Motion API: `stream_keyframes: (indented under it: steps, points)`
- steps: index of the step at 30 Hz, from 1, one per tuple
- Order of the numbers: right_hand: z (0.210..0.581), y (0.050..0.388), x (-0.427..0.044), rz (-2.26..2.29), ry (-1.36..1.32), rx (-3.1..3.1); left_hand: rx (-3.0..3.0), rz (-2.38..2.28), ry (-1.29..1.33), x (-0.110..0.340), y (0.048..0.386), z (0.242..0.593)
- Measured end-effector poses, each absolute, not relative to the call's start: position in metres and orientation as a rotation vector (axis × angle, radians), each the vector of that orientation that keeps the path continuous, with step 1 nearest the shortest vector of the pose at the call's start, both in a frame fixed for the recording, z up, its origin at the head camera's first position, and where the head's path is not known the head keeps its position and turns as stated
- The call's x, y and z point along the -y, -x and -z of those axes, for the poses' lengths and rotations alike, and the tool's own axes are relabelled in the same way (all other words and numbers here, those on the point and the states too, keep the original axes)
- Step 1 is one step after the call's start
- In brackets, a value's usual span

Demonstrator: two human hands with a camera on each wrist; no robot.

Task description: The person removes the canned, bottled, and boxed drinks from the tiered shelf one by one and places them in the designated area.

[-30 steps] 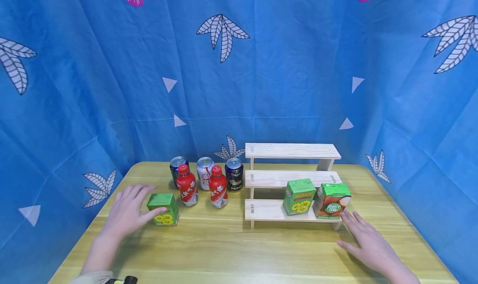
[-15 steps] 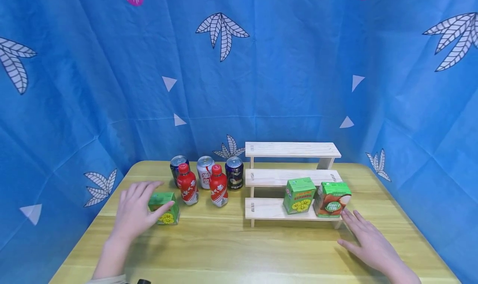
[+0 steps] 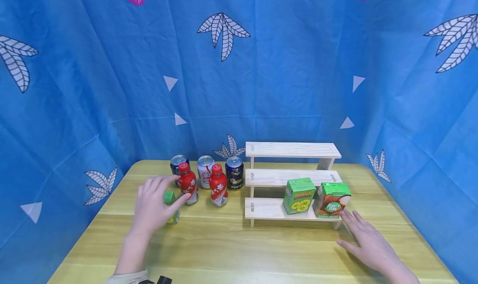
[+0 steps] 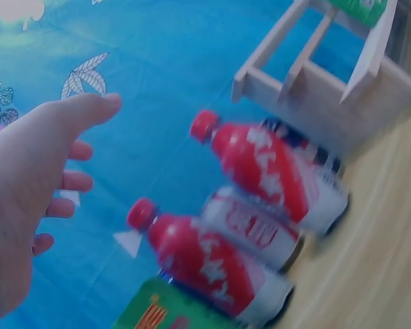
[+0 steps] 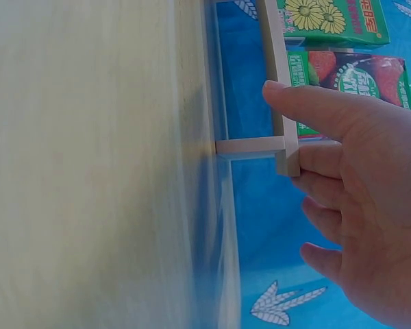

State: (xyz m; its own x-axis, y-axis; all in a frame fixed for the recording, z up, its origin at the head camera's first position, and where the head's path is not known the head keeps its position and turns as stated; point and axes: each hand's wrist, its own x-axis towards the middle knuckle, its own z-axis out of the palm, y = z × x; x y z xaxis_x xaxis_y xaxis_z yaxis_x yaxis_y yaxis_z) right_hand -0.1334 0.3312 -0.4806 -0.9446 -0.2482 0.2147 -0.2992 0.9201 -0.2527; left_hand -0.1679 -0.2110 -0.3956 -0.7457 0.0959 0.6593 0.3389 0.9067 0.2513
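Observation:
My left hand [image 3: 154,205] hovers above the table near the left red bottle [image 3: 188,184], fingers and thumb spread with nothing between them. Behind it, partly hidden, is a green juice box [image 3: 171,211]. The left wrist view shows the thumb apart from the fingers, and both red bottles to the right of the hand. A second red bottle [image 3: 218,185] stands to the right. My right hand [image 3: 367,244] lies with straight fingers at the right end of the wooden shelf [image 3: 265,208], its fingertips close to a coconut-and-red juice box [image 3: 331,201]; contact is unclear.
Beside that box on the lowest step is another green chrysanthemum box [image 3: 298,196]. Behind the bottles stand a dark can [image 3: 178,161], a white can [image 3: 205,167] and a Pepsi can [image 3: 234,174]. A blue curtain [image 3: 291,76] surrounds the wooden table [image 3: 224,250].
My left hand has moved right from the green juice box toward the left red bottle, now covering much of the box. The right hand has stayed in place.

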Motion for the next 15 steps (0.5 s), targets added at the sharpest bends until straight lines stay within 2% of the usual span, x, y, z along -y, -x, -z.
stream_keyframes:
  steps: [15]
  points:
    - [0.482,0.135,-0.332,-0.43,-0.427,2.892,2.344,0.632,0.347,0.149,0.173,0.393]
